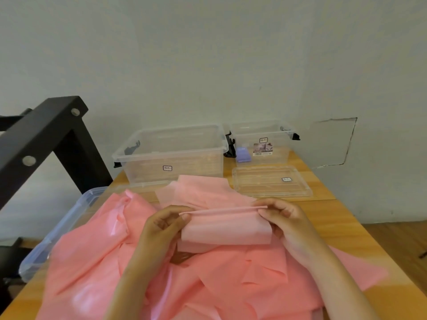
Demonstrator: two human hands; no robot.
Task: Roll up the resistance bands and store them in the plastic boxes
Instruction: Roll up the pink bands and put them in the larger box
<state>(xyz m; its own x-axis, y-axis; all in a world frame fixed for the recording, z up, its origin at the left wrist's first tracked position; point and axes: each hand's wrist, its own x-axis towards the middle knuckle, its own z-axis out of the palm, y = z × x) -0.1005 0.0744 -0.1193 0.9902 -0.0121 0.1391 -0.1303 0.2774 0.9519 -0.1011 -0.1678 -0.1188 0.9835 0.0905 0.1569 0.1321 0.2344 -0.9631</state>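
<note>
Head view: the left hand (pixel 161 225) and the right hand (pixel 288 220) each pinch one end of a pink resistance band (pixel 226 229) between thumb and fingertips. They hold its thin, turned-over top edge taut between them, just above the pile of loose pink bands (pixel 92 262). The held band hangs down towards the person in a short flat panel.

This looks like the start of a roll. To do it well, both ends should turn at the same rate so the edge stays straight and the roll does not cone. Light tension across the width should keep the thin sheet from wrinkling, and the first turns should be tight. The tail ought to lift clear of the pile, or it may drag neighbouring sheets along.

The large clear box (pixel 171 158) stands open at the far middle of the table (pixel 346 227). A smaller clear box (pixel 277 146) stands to its right against the wall, and a clear lid (pixel 270 181) lies flat just in front of the smaller box.

The pile covers most of the near table and reaches the left edge, where a blue-tinted plastic lid (pixel 53 232) overhangs. A black frame (pixel 41 139) crowds the far left. Bare wood shows to the right, though that table edge is near.
</note>
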